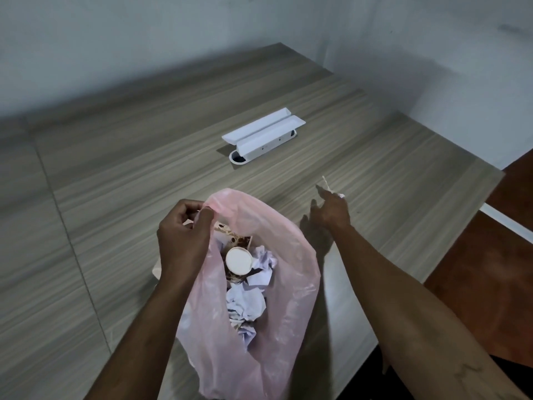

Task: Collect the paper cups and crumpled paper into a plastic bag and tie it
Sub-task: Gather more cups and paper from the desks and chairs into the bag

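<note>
From my feed I see a long wood-grain laminate table [129,174] in grey-brown streaks, with a thin seam running across its left part. Near the middle of it sits a white plastic cable-port cover [264,134] — two long flaps standing open over an oval slot cut into the tabletop. Behind the table a plain pale grey-white wall [144,39] meets another at a corner on the right. Off the table's right edge I can make out reddish-brown flooring [496,269], crossed by one pale strip — blurred, so I cannot tell more.
</note>
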